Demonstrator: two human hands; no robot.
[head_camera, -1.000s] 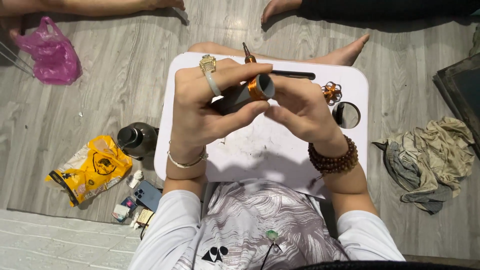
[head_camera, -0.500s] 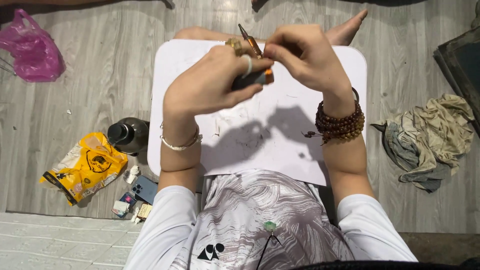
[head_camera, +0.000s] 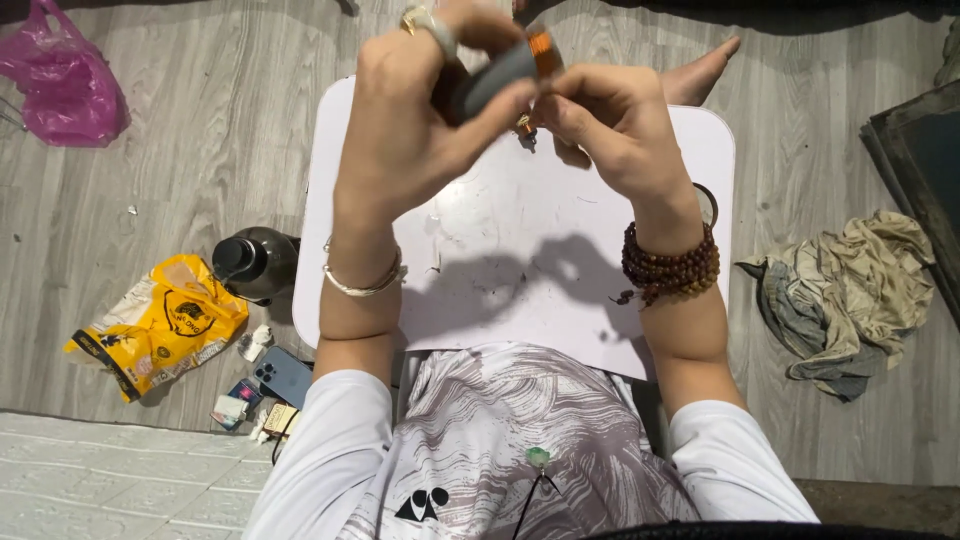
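My left hand (head_camera: 415, 130) is closed around a dark grey cylindrical tool with an orange band (head_camera: 505, 68), held up above the white lap table (head_camera: 500, 260). A ring sits on one left finger and a silver bangle on that wrist. My right hand (head_camera: 610, 125) pinches a small brass-coloured part (head_camera: 524, 125) right at the tool's lower end; a brown bead bracelet wraps that wrist. Both hands touch each other over the table's far half.
On the wooden floor to the left lie a dark bottle (head_camera: 255, 262), a yellow bag (head_camera: 160, 322), a phone (head_camera: 282, 376) and small bits. A pink bag (head_camera: 65, 85) lies far left, crumpled cloth (head_camera: 850, 295) at right, a dark frame (head_camera: 925, 160) far right, a bare foot (head_camera: 700, 72) beyond the table.
Both hands have risen towards the top of the view with the tool. The tool's tip has swung from pointing away to tilting up right, and the right fingers have shifted to its lower end.
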